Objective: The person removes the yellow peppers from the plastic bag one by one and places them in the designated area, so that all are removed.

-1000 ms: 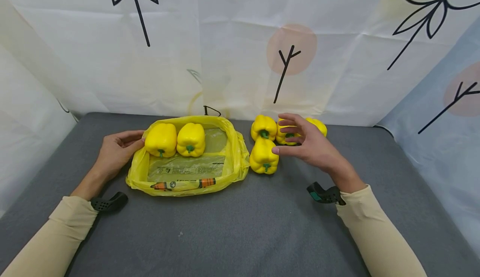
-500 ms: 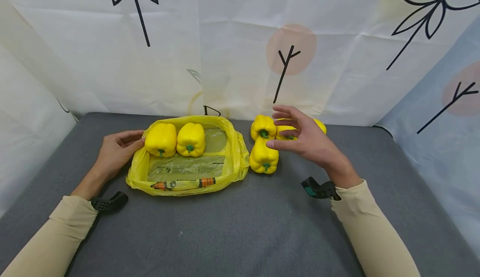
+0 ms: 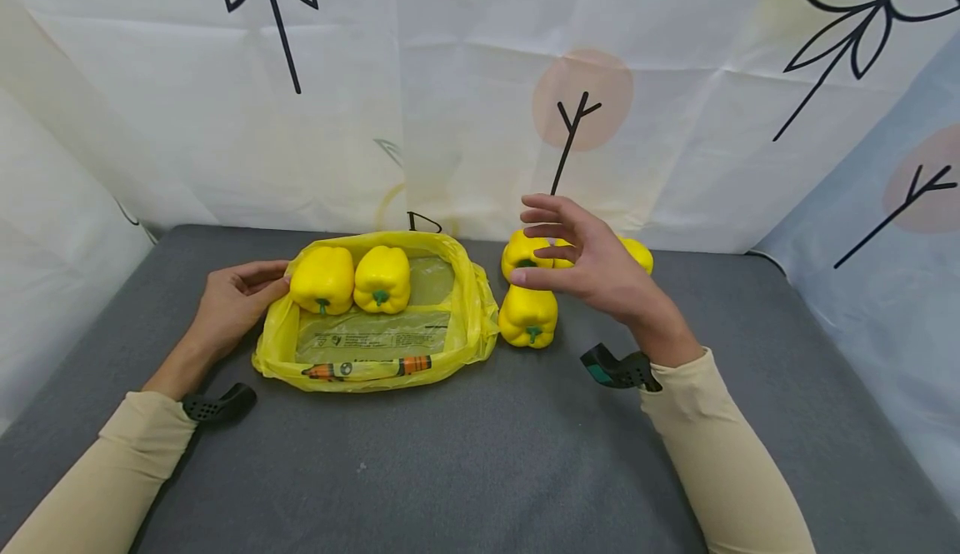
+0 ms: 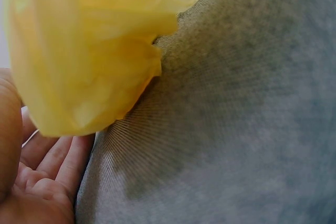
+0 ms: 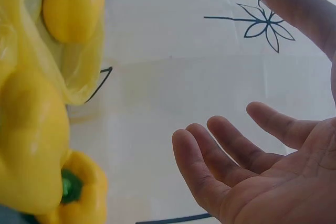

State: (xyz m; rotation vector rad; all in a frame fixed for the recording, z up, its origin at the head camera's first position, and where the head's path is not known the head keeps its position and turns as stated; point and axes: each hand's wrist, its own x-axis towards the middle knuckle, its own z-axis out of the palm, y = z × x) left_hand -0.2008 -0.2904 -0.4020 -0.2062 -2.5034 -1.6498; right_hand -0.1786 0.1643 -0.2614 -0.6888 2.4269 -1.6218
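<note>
An open yellow plastic bag (image 3: 471, 321) lies on the left half of the table, its rim rolled outward. Two yellow bell peppers (image 3: 382, 281) sit side by side at the back left inside it. My left hand (image 3: 234, 304) pinches the bag's left rim between thumb and fingers; the left wrist view shows the plastic (image 4: 100, 72) over those fingers. Right of the bag stands a yellow bell pepper (image 3: 528, 321), with several more behind it, partly covered by my right hand (image 3: 596, 267). That hand hovers over them, fingers spread and holding nothing, as the right wrist view confirms.
A grey cloth (image 3: 450, 471) covers the table. Close behind it hangs a white curtain (image 3: 465, 121) with plant drawings, and another curtain (image 3: 900, 229) closes off the right side. Each wrist wears a black strap (image 3: 618, 368).
My right hand has moved left and slightly up across the loose bell peppers, fingers still spread. The left hand, the bag and all the bell peppers have kept their places.
</note>
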